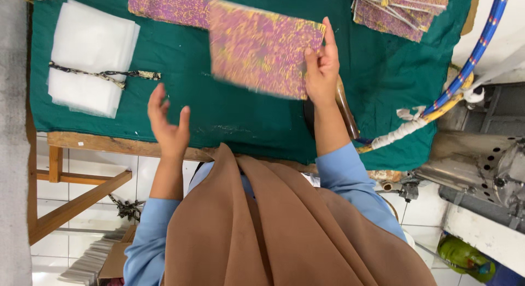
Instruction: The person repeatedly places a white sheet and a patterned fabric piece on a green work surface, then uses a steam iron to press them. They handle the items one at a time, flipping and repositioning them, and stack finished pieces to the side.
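While the right hand point(322, 67) pinches the blurred purple-and-yellow fabric piece point(261, 48) by its right edge at upper centre, above the green counter point(235, 113), the left hand point(168, 124) hovers empty, fingers spread. A stack of similar fabric point(402, 7) is cut off at the top.

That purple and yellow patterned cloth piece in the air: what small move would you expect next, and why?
Probably the open left hand closes on the patterned cloth piece's near edge. The right hand pinches only its right side, so it hangs tilted and blurred above the green table cover, the left hand empty just beside it.
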